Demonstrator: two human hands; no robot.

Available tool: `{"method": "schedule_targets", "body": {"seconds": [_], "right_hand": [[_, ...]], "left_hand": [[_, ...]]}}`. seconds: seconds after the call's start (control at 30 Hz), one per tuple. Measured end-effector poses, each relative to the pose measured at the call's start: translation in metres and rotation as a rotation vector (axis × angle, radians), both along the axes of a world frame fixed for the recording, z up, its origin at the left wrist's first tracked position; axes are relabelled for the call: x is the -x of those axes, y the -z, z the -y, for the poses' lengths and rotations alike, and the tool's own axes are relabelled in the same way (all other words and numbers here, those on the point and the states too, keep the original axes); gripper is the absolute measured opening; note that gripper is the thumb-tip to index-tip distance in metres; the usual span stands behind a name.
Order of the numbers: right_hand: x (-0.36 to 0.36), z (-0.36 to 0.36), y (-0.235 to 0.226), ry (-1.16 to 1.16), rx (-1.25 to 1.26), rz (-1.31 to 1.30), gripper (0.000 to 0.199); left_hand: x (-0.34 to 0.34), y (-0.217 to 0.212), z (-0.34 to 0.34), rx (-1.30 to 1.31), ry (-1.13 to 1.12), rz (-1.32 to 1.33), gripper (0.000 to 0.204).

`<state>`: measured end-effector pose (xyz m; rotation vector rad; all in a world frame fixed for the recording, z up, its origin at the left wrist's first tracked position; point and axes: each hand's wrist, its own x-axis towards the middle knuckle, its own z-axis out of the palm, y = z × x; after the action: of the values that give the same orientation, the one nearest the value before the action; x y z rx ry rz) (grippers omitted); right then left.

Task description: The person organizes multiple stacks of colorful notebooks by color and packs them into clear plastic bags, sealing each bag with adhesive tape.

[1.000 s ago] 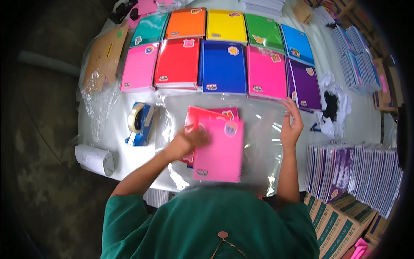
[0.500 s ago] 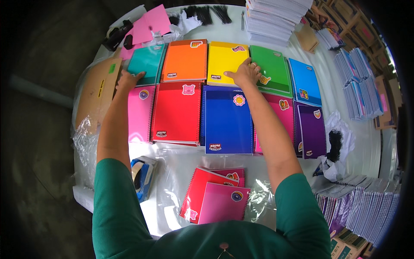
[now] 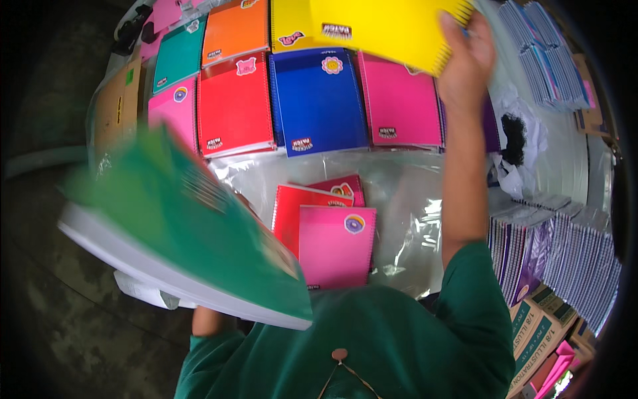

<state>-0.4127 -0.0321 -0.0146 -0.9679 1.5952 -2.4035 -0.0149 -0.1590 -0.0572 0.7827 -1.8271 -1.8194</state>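
Note:
My right hand [image 3: 470, 60] grips a yellow spiral notebook [image 3: 385, 30] by its coil edge, lifted over the back row. On the left, a blurred green notebook [image 3: 193, 219] is held up at a tilt; it hides my left hand, with only a bit of my left forearm [image 3: 207, 321] showing below. Under them lie notebooks in two rows: teal [image 3: 178, 60], orange [image 3: 234, 33], red [image 3: 236, 103], blue [image 3: 319, 110] and pink [image 3: 401, 100] among them. Nearer me is a small pile, a pink notebook [image 3: 335, 249] overlapping a red one [image 3: 286, 209] and a darker pink one [image 3: 349, 188].
Clear plastic film [image 3: 412, 219] covers the near table. Upright notebook stacks [image 3: 558, 259] stand at the right, with bluish stacks [image 3: 545, 56] farther back. White wrapping [image 3: 522, 113] holds black coils [image 3: 513, 139]. A brown cardboard piece [image 3: 113, 103] lies far left; cartons [image 3: 541, 332] sit lower right.
Both hands have come off the rows. The right has lifted a yellow notebook and moved right; the left has drawn back toward me with a green notebook. The view has shifted too.

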Motion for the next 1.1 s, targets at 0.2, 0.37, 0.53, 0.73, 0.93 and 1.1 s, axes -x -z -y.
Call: {"method": "schedule_targets", "body": {"seconds": [0.2,0.37,0.53,0.73,0.93,1.1], "right_hand": [[-0.154,-0.108,0.036,-0.489,-0.225,0.686,0.046],[-0.192,-0.133,0.087,-0.631,-1.398,0.050,0.032],[-0.098,-0.068,0.048,-0.288,-1.346,-0.334,0.028],[0.077,0.083,0.081,0.205,-1.167,-0.271,0.051],[0.059,0.138,0.110,0.299,-1.585,-0.487,0.049],[0.122,0.074,0.079,0.063,-0.663,-0.097,0.027]], "left_hand": [[-0.052,0.026,-0.097,0.445,0.230,1.035,0.047],[0.009,-0.017,-0.015,0.734,0.146,0.947,0.037],[0.166,-0.032,0.080,0.875,-0.090,0.214,0.031],[0.301,0.084,0.173,1.283,-0.351,0.895,0.057],[0.285,0.048,0.218,1.247,0.077,0.810,0.029],[0.165,-0.038,0.105,0.633,-0.089,-0.171,0.021]]}}
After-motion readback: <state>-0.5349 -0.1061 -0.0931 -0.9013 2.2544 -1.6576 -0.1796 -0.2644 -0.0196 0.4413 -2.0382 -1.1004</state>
